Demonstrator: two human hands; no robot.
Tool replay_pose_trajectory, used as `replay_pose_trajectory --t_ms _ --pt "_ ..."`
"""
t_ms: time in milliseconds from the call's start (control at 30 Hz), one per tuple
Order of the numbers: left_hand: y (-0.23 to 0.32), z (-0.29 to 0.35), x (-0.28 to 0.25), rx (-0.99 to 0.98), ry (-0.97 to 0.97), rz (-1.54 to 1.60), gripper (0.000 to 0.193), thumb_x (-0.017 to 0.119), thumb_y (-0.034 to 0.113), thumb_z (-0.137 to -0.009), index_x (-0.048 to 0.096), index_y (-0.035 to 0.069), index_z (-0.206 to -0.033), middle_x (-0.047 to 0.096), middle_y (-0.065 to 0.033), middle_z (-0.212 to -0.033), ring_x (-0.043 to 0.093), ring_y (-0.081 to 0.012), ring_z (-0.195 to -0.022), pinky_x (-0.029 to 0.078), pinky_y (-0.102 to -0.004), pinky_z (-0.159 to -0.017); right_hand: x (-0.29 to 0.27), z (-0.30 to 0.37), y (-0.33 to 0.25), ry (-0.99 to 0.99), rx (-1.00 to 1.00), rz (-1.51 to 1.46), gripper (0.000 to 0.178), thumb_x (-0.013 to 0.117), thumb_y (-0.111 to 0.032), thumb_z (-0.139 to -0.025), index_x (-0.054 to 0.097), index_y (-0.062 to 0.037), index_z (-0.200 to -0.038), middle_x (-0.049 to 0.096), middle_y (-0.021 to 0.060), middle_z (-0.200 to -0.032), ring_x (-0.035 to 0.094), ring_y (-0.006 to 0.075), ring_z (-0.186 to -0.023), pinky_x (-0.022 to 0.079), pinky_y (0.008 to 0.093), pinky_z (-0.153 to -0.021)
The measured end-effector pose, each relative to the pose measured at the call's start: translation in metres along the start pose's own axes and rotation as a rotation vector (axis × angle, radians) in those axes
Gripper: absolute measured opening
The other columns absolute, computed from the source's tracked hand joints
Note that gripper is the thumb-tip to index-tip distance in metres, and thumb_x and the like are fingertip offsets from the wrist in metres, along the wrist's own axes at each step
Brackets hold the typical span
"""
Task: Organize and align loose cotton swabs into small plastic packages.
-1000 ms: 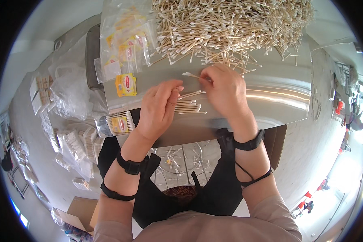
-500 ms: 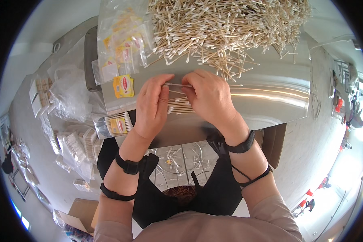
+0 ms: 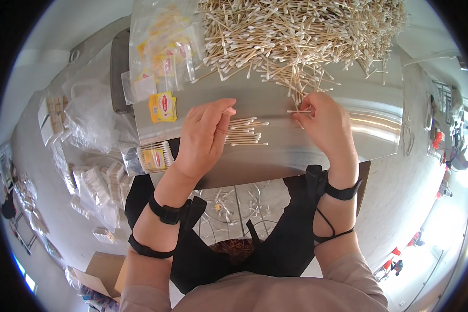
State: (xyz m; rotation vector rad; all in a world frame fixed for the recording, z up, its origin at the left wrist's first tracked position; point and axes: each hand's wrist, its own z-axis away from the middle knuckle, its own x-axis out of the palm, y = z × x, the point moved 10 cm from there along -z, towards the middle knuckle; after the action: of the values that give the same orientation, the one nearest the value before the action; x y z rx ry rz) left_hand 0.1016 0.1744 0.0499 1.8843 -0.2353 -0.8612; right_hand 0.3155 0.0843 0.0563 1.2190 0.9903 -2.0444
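On the metal table, several cotton swabs [image 3: 244, 136] lie side by side in a loose row, their left ends hidden behind my left hand [image 3: 202, 139]. That hand rests beside the row with thumb and forefinger brought together. A small pale spot shows at its fingertips, too small to name. Further right, my right hand [image 3: 328, 125] pinches a cotton swab [image 3: 294, 111] whose white tip points left. It is at the near edge of a large heap of cotton swabs [image 3: 296, 39], where some stray ones reach toward the fingers.
Yellow cards [image 3: 162, 107] lie left of my left hand, below clear plastic bags [image 3: 166, 60] with more cards. A packet of swabs [image 3: 155, 158] sits at the table's left edge. Bagged bundles [image 3: 96, 184] and an open cardboard box [image 3: 100, 275] stand lower left.
My right hand has moved right, away from my left hand, to the heap's near edge, and now pinches a swab there. The row of swabs is more exposed. My left hand has shifted slightly right.
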Motion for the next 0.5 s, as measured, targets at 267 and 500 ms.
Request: replay_pose_trajectory --t_ms 267,500 --pt "-0.015 0.004 -0.007 -0.170 0.080 0.135 0.020 0.050 0.007 -0.101 0.060 0.002 -0.117 0.068 -0.0114 -0.100 0.065 -0.0269 -0.092 0.049 -0.0354 -0.082 0.023 0.006 -0.064 0.059 -0.418 -0.035 0.003 0.067 -0.012 -0.082 0.066 -0.0094 -0.083 0.062 0.0077 -0.083 0.064 0.0311 -0.081 0.051 0.0422 -0.068" --pt "-0.015 0.000 -0.015 -0.141 0.135 0.080 0.021 0.048 0.008 -0.102 0.059 0.001 -0.118 0.066 -0.0155 -0.107 0.064 -0.0293 -0.098 0.050 -0.0351 -0.086 0.033 0.000 -0.106 0.149 -0.580 -0.096 0.006 0.072 -0.010 -0.078 0.068 -0.0104 -0.083 0.063 0.0067 -0.081 0.064 0.0306 -0.076 0.051 0.0406 -0.064"
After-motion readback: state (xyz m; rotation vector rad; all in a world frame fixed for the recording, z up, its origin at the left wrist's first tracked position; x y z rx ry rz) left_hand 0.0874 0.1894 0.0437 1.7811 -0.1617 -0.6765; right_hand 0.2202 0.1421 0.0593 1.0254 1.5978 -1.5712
